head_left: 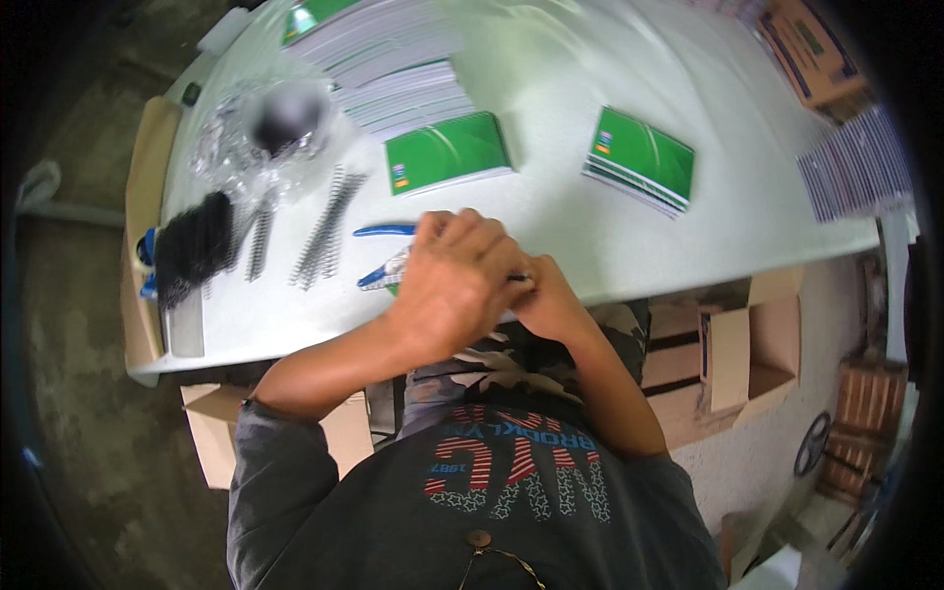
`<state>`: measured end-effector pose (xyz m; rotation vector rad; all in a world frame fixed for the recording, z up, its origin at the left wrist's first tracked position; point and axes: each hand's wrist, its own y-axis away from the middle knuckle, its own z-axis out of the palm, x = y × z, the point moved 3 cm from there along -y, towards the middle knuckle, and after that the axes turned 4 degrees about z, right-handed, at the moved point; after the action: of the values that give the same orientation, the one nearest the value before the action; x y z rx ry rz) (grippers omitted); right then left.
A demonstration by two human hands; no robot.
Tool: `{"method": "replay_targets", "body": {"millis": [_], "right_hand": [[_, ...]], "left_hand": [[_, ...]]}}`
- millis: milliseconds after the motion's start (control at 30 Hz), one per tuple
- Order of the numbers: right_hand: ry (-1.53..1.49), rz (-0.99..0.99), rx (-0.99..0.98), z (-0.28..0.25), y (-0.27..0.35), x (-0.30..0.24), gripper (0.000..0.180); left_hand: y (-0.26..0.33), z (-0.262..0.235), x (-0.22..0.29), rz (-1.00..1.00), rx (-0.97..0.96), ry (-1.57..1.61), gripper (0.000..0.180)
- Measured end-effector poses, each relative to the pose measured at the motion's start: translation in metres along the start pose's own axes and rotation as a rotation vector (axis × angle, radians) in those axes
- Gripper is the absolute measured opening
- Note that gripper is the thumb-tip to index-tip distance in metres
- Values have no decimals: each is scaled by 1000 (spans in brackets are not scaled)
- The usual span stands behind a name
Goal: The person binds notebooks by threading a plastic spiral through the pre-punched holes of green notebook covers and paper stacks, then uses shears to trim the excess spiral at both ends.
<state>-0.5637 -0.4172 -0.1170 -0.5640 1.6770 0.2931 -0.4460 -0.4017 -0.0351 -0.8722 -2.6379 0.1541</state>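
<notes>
Near the table's front edge, my left hand point(450, 280) is closed, its fingers curled over. My right hand point(547, 298) meets it, also closed. A small dark tip point(519, 277) shows between the two hands; what it belongs to is hidden. Blue-handled pliers point(382, 231) stick out to the left from beneath my left hand, handles spread apart. Their jaws are covered, and I cannot tell whether that hand grips them. A sliver of green point(392, 290) shows below the handles. Beyond my hands lies a green-covered notebook point(447, 154).
Stacked notebooks point(398, 59) reach toward the back, and a small notebook pile point(641, 157) lies right. Black spiral coils point(329, 231), a dark coil bundle point(194, 251) and clear plastic wrap point(231, 143) lie left. Open cartons point(730, 359) stand below the table; another box point(808, 54) sits back right.
</notes>
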Motion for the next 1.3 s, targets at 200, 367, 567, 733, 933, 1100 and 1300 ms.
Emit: {"method": "replay_targets", "body": {"millis": [200, 367, 567, 733, 933, 1100, 1300], "right_hand": [[43, -268, 269, -37, 22, -19, 33], [712, -343, 111, -58, 36, -9, 37], [822, -299, 55, -44, 54, 14, 40], [881, -278, 23, -41, 57, 17, 51], [875, -243, 7, -40, 56, 14, 56], [865, -251, 16, -41, 56, 14, 56], [863, -252, 14, -41, 56, 16, 57]], "left_hand": [[17, -34, -27, -112, 284, -101, 60], [82, 21, -79, -333, 8, -404, 61], [99, 36, -58, -625, 148, 296, 48], [100, 59, -26, -972, 30, 1866, 45], [81, 75, -15, -980, -309, 2388, 55], [75, 72, -24, -1031, -326, 2421, 51], [72, 68, -25, -1115, -328, 2420, 43]]}}
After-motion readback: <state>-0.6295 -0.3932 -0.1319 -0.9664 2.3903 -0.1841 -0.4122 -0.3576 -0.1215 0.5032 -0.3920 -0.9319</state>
